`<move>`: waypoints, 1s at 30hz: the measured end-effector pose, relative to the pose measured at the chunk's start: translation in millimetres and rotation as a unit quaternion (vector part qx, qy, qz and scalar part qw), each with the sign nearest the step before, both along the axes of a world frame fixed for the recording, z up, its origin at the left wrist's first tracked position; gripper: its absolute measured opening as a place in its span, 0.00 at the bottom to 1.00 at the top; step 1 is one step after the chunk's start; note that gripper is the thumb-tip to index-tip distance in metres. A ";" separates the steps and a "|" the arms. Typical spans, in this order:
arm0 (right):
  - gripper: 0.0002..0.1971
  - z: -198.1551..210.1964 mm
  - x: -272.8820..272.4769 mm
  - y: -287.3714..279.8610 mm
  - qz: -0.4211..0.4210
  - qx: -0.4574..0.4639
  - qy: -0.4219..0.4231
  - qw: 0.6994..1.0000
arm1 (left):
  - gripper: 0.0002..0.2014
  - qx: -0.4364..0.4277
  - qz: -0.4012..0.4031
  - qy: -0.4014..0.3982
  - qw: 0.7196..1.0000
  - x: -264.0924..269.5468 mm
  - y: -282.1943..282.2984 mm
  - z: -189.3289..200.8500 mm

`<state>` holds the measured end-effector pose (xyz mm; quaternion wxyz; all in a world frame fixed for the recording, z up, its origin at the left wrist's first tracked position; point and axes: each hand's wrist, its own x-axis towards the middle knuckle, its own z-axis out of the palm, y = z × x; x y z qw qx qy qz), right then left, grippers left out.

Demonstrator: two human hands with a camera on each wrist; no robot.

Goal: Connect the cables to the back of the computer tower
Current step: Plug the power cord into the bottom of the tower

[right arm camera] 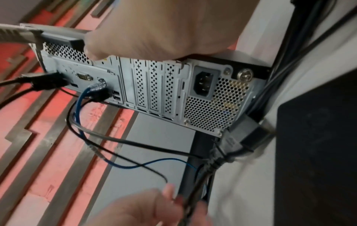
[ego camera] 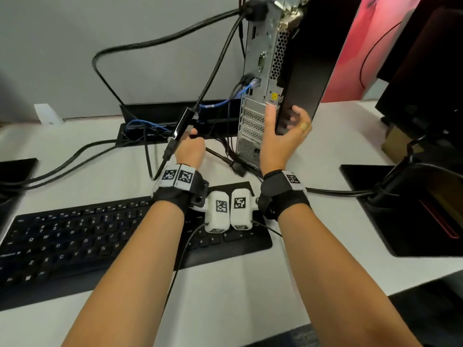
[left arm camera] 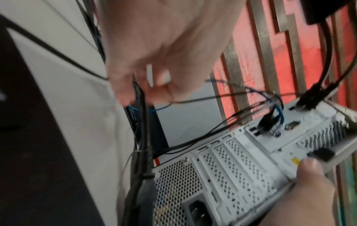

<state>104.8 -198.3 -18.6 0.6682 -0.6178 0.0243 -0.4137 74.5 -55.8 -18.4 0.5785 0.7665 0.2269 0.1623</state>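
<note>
Left hand (ego camera: 189, 149): grip curled shut around a black cable bundle (left arm camera: 142, 152) beside the tower's rear. Right hand (ego camera: 283, 136): grip loosely open, thumb on the rear panel edge, fingers wrapped toward the side of the computer tower (ego camera: 260, 96), which stands upright on the bench (ego camera: 250, 284). Blue cable (right arm camera: 81, 104) already plugged in; power socket (right arm camera: 203, 84) empty. Tower top cut off; wrist views blurred
</note>
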 end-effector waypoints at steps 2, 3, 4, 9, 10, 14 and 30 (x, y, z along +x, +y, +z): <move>0.29 0.0 1.6 0.9 0.008 0.017 0.005 1.000 | 0.15 0.025 -0.098 0.045 0.994 0.1 1.7 -6.0; 0.27 1.6 2.4 0.8 0.016 0.036 0.007 0.999 | 0.14 0.030 -0.181 0.074 0.980 -1.1 -1.4 -6.2; 0.23 2.7 3.2 -0.1 0.026 0.057 0.007 0.998 | 0.14 0.022 -0.253 0.102 0.962 -2.2 -6.0 -7.1; 0.05 -10.0 19.3 -16.9 0.047 0.149 0.073 0.985 | 0.13 -0.024 -0.346 0.107 0.932 -0.3 -7.6 -20.9; 0.07 -13.7 22.1 -20.6 0.056 0.166 0.111 0.978 | 0.12 -0.032 -0.340 0.085 0.936 1.6 -3.2 -24.9; 0.11 -22.3 22.7 -24.2 0.089 0.234 0.259 0.933 | 0.10 -0.261 -0.196 -0.139 0.935 9.5 1.9 -23.5; 0.21 -25.5 29.1 -18.1 0.096 0.266 0.236 0.930 | 0.07 -0.229 -0.306 -0.003 0.924 2.2 -23.7 -22.1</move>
